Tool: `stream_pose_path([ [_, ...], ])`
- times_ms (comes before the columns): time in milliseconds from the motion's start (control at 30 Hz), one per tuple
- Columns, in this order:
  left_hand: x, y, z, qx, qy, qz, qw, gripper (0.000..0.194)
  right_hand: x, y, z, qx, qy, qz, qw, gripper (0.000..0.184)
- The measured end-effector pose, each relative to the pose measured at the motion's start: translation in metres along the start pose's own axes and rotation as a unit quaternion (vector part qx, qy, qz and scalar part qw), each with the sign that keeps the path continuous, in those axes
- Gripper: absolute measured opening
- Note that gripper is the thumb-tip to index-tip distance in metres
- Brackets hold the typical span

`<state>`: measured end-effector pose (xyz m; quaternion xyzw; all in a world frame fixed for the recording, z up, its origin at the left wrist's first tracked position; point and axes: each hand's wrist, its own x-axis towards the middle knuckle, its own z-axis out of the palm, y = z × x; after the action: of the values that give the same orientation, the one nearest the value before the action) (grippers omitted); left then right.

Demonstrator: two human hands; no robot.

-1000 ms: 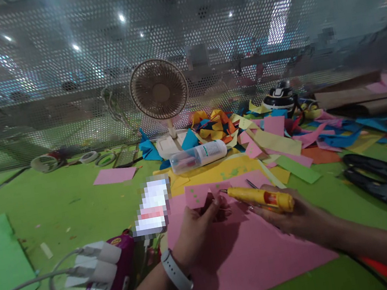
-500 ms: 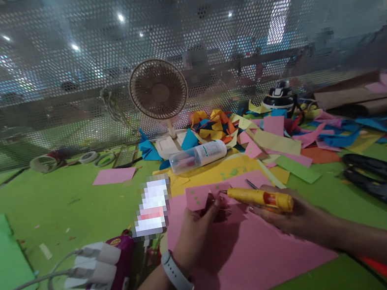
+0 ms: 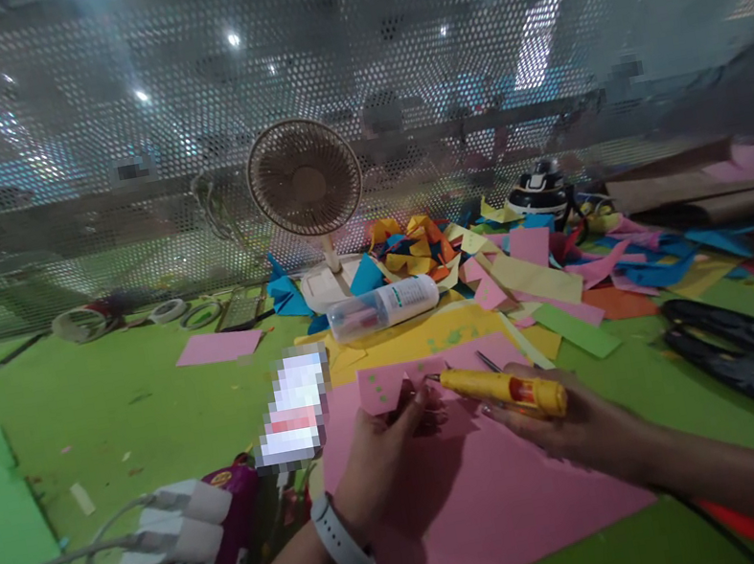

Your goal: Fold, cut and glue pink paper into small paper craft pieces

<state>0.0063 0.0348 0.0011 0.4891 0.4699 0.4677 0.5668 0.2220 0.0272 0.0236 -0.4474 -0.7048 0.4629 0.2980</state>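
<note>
Lime-green tabletop (image 3: 150, 400), pretty messy, backed by a perforated screen (image 3: 318, 30), with a beige desk fan (image 3: 308, 184) parked on the far side. Around the near middle a big pink sheet (image 3: 512, 511) is laid out, and above it a small green-dotted pink paper piece (image 3: 377, 391) is pinched by the left hand (image 3: 372, 465), thumb and fingers closed at its near edge. A yellow pen-shaped tool (image 3: 498, 386) is gripped by the right hand (image 3: 582, 430), fingers curled around it, dark tip just beside the left fingertips; whether paper is touched can't be told. For tidy results, imo, the piece should be held steady, fingers clear of that tip. The tool's long axis runs mostly left-right, slightly slanted, tip pointing left and a bit far.
</note>
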Motion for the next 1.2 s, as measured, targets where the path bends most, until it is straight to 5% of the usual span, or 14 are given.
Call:
stream_pose_path([
  [333,-0.003,0.005,0.002,-0.008,0.004,-0.011,1.0,0.029,0.0,-0.001,-0.003,-0.108,0.017,-0.06,0.992,0.02],
  [500,-0.003,0.007,0.002,-0.016,-0.005,-0.02,1.0,0.029,-0.002,0.003,-0.014,-0.346,0.025,-0.191,0.918,0.01],
  [600,-0.003,0.008,0.002,-0.03,-0.005,-0.04,0.999,0.029,-0.007,0.004,-0.031,-0.418,0.041,-0.204,0.884,0.016],
  [700,-0.004,0.009,0.004,-0.029,0.009,-0.052,0.998,0.028,-0.023,0.01,-0.061,-0.455,0.107,-0.168,0.868,0.02],
  [800,-0.003,0.012,0.006,-0.033,0.02,-0.066,0.997,0.028,-0.052,0.025,-0.098,-0.486,0.209,-0.033,0.848,0.019],
  [967,-0.002,0.014,0.008,-0.031,0.024,-0.073,0.997,0.03,-0.109,0.067,-0.151,-0.484,0.266,0.141,0.822,0.039],
  [1200,-0.003,0.018,0.01,-0.013,0.031,-0.069,0.997,0.03,-0.146,0.107,-0.178,-0.484,0.282,0.159,0.813,0.048],
])
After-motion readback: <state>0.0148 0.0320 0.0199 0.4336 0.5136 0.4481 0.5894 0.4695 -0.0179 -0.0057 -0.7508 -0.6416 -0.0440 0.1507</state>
